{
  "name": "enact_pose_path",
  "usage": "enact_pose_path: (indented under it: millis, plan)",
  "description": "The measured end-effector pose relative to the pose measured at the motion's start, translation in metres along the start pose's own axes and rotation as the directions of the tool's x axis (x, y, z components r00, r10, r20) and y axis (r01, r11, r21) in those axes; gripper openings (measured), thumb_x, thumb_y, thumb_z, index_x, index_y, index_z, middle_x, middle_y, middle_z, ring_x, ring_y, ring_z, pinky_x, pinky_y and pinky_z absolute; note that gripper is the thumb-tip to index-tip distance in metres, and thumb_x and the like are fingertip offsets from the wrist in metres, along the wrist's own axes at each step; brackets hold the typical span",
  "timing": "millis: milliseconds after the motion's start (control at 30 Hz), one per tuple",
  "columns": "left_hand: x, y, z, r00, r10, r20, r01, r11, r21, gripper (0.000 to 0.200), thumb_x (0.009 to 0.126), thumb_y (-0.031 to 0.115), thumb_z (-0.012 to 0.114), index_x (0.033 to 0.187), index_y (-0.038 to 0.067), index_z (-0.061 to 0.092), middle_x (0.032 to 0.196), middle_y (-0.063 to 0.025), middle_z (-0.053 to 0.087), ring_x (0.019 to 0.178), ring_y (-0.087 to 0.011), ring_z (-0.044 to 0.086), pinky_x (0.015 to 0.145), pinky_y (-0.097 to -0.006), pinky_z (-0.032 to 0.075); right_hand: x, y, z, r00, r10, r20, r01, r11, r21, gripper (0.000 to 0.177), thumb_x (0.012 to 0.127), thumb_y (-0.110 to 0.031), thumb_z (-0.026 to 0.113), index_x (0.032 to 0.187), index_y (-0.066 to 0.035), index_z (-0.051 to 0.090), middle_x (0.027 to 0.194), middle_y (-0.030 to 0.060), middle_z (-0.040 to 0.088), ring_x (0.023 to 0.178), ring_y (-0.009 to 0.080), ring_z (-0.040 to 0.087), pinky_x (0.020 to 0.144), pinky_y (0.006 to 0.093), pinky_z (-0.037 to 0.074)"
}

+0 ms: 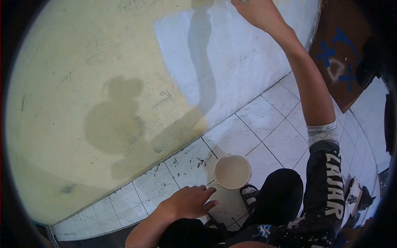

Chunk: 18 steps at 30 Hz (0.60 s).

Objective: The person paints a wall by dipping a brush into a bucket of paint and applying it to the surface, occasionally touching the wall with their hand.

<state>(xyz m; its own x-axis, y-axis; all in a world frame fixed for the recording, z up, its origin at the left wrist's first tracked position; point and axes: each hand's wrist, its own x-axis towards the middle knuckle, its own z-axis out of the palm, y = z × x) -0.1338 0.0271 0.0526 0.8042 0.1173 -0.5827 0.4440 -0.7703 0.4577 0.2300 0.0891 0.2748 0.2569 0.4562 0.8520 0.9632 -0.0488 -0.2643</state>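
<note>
My right hand (pixel 258 14) reaches up to the wall at the top edge. Its fingers are bent and partly cut off by the frame, closed around something I cannot make out. White paint (pixel 244 45) covers the wall on that side, beside the yellowish wall surface (pixel 53 95). Low in the view, my left hand (pixel 189 202) is open and empty, with its thumb apart, near my knee. Just right of and above it, a round bucket (pixel 232 171) of pale liquid stands on the tiled floor (pixel 264 120).
A brown board (pixel 337 53) with blue marks leans at the upper right. My sandalled foot (pixel 249 197) is close to the bucket. Dark specks lie on the tiles along the wall. Assorted items (pixel 353 194) sit at the lower right.
</note>
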Motion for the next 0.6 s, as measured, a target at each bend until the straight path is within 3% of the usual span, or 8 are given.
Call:
enact_pose_path:
  millis: [100, 133, 167, 200, 267, 367, 433, 600]
  plan:
    - [0.003, 0.006, -0.008, 0.999, -0.015, 0.038, 0.015, 1.0, -0.006, 0.058, 0.105, 0.05, 0.044, 0.142, 0.006, 0.05, 0.12, -0.0204, 0.065, 0.108, -0.0396, 0.065, 0.095, -0.0473, 0.052, -0.019, 0.036, 0.043, 0.98, -0.165, -0.107, 0.164, 0.986, -0.017, 0.031, 0.088, -0.021, 0.068, 0.111, -0.001, 0.069, 0.084, 0.0251, 0.069, 0.076, 0.039, 0.069, 0.071, 0.0437, 0.054]
    - [0.004, 0.008, -0.01, 0.996, -0.038, 0.084, 0.039, 0.999, -0.008, 0.06, 0.104, 0.051, 0.047, 0.142, 0.004, 0.049, 0.123, -0.0205, 0.064, 0.111, -0.0397, 0.064, 0.097, -0.0475, 0.051, -0.037, 0.034, 0.055, 0.99, 0.052, 0.13, -0.056, 0.998, 0.029, 0.027, 0.089, -0.02, 0.064, 0.107, 0.0, 0.066, 0.1, 0.0242, 0.071, 0.095, 0.0439, 0.067, 0.085, 0.0509, 0.053]
    - [0.007, 0.007, -0.01, 0.996, -0.039, 0.082, 0.04, 0.999, -0.009, 0.06, 0.104, 0.051, 0.047, 0.142, 0.004, 0.049, 0.123, -0.0205, 0.064, 0.111, -0.0397, 0.064, 0.097, -0.0475, 0.051, -0.059, 0.046, 0.08, 0.982, 0.058, 0.18, -0.065, 0.997, 0.033, 0.03, 0.09, -0.019, 0.063, 0.112, -0.001, 0.062, 0.098, 0.0256, 0.069, 0.092, 0.0455, 0.066, 0.083, 0.0525, 0.053]
    - [0.008, 0.005, -0.008, 0.994, -0.052, 0.1, 0.053, 0.999, -0.013, 0.06, 0.104, 0.051, 0.047, 0.142, 0.005, 0.049, 0.122, -0.0206, 0.064, 0.111, -0.0397, 0.064, 0.096, -0.0476, 0.051, -0.088, 0.064, 0.104, 0.991, -0.099, 0.09, 0.098, 0.995, 0.014, 0.03, 0.09, -0.017, 0.063, 0.117, -0.003, 0.06, 0.093, 0.0269, 0.067, 0.091, 0.046, 0.065, 0.08, 0.0538, 0.052]
    - [0.008, 0.001, -0.005, 0.991, -0.069, 0.114, 0.071, 0.997, -0.013, 0.06, 0.103, 0.051, 0.047, 0.142, 0.005, 0.049, 0.122, -0.0208, 0.065, 0.111, -0.0397, 0.064, 0.096, -0.0477, 0.051, -0.131, 0.071, 0.111, 0.977, 0.019, 0.214, -0.034, 0.997, 0.07, 0.028, 0.09, -0.015, 0.062, 0.116, -0.003, 0.06, 0.088, 0.0266, 0.066, 0.089, 0.0454, 0.065, 0.076, 0.0552, 0.052]
    - [0.007, 0.0, -0.002, 0.992, -0.082, 0.096, 0.084, 0.996, -0.01, 0.06, 0.104, 0.052, 0.045, 0.142, 0.005, 0.05, 0.121, -0.0209, 0.065, 0.11, -0.04, 0.064, 0.095, -0.0478, 0.051, -0.181, 0.089, 0.117, 0.946, 0.055, 0.32, -0.066, 0.998, 0.023, 0.029, 0.09, -0.015, 0.061, 0.116, -0.003, 0.06, 0.089, 0.0268, 0.067, 0.089, 0.045, 0.065, 0.077, 0.0549, 0.052]
    - [0.009, 0.002, -0.004, 0.993, -0.087, 0.075, 0.087, 0.996, 0.0, 0.056, 0.106, 0.049, 0.043, 0.141, 0.006, 0.051, 0.114, -0.0213, 0.066, 0.106, -0.0397, 0.066, 0.092, -0.0467, 0.052, -0.193, 0.094, 0.113, 0.796, 0.148, 0.587, -0.12, 0.989, -0.086, 0.028, 0.088, -0.015, 0.063, 0.114, -0.003, 0.062, 0.093, 0.0269, 0.068, 0.092, 0.0439, 0.066, 0.078, 0.0532, 0.054]
    - [0.011, 0.009, -0.004, 0.996, -0.07, 0.054, 0.07, 0.998, 0.003, 0.058, 0.106, 0.05, 0.043, 0.141, 0.005, 0.05, 0.119, -0.0212, 0.065, 0.108, -0.0396, 0.065, 0.094, -0.0464, 0.052, -0.178, 0.116, 0.102, 0.738, 0.201, 0.645, -0.159, 0.979, -0.124, 0.024, 0.086, -0.017, 0.064, 0.105, -0.003, 0.066, 0.099, 0.0243, 0.07, 0.096, 0.0433, 0.067, 0.082, 0.0516, 0.054]
